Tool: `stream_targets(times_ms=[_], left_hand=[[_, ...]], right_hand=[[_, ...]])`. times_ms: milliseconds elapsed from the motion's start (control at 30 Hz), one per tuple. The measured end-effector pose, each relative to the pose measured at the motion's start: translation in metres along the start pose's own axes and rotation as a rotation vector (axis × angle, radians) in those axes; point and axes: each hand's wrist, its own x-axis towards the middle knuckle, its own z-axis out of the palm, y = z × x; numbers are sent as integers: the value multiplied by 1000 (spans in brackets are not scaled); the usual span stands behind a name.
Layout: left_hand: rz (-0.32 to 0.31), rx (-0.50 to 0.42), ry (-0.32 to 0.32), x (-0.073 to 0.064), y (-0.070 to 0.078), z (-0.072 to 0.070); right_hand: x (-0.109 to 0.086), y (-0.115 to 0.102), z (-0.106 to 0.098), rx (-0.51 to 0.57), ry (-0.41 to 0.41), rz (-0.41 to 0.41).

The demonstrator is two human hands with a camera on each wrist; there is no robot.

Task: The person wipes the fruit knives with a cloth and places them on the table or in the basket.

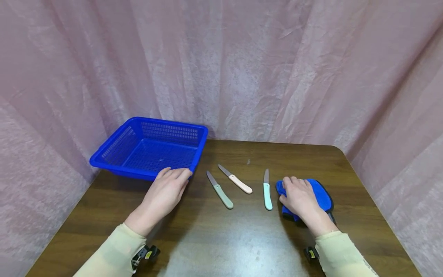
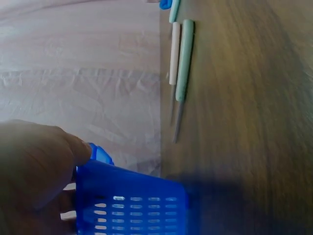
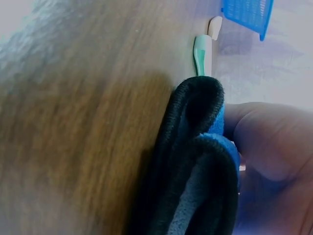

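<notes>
My left hand (image 1: 165,190) grips the near right corner of a blue plastic basket (image 1: 115,168). The left wrist view shows fingers over the rim of its slotted wall (image 2: 132,181). On the right, my right hand (image 1: 300,196) lies over a folded blue cloth (image 1: 320,194) with black edging, its fingers and thumb bent onto it. Seen from the right wrist, the cloth's black folds (image 3: 195,107) stand in front of the hand (image 3: 274,142). Between the hands lie a green-handled knife (image 1: 223,196), a cream-handled knife (image 1: 240,184) and a mint-handled knife (image 1: 267,196).
Everything lies on a brown wooden table (image 1: 221,234). A pink curtain (image 1: 242,77) hangs along the back and sides. The basket holds nothing visible, and its back stands close to the curtain. The knife blades point toward the curtain.
</notes>
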Motion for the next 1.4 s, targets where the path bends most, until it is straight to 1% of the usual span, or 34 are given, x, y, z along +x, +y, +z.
stream_targets(times_ms=[200, 400, 633, 733, 900, 1033, 1167, 1400], left_hand=[[28, 34, 11, 10, 9, 2], [22, 64, 24, 14, 15, 4], [9, 62, -5, 18, 17, 4], [6, 65, -17, 18, 17, 3], [2, 69, -15, 18, 18, 2], [6, 74, -1, 18, 19, 1], [9, 88, 24, 17, 20, 1], [-24, 103, 66, 16, 25, 1]], right_hand=[[1, 1, -3, -35, 0, -22], [1, 2, -5, -18, -4, -14], [-3, 6, -6, 22, -3, -3], [-4, 7, -6, 33, 13, -13], [-8, 6, -6, 57, 66, -31], [-12, 6, -7, 77, 108, -46], [-14, 6, -7, 70, 137, -65], [-16, 4, -11, 62, 165, -65]])
